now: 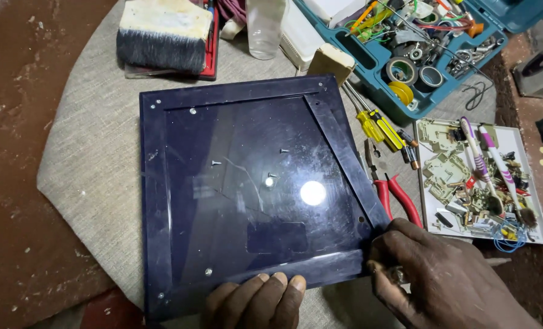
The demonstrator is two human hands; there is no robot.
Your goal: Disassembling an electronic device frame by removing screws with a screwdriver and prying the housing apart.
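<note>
The grey cloth (88, 158) spread over your tabletop gives the big dark glossy panel (247, 201) a soft bed, so its shiny face lies flat without scraping, square in front of you and taking up most of the cloth. Behind it to the right, the teal tool case (369, 61) lies open so its tape rolls and wires stay within reach, and the wide paintbrush (162, 36) sits behind the panel to the left, out of the way. The white tray (542, 210) on your right keeps small parts and two toothbrushes gathered rather than scattered. Between tray and panel, the red-handled pliers (399, 198) and yellow screwdrivers (378, 128) lie just beside the panel's right edge. Your right hand (442, 274) is curled together at the panel's near right corner, fingers closed around something small I cannot make out. Your left hand (256, 298) rests its fingertips, held together and grasping nothing, on the near rim, seemingly to pin the panel down. A few loose screws (216, 162) lie on the glass, where the flat face holds them in sight
</note>
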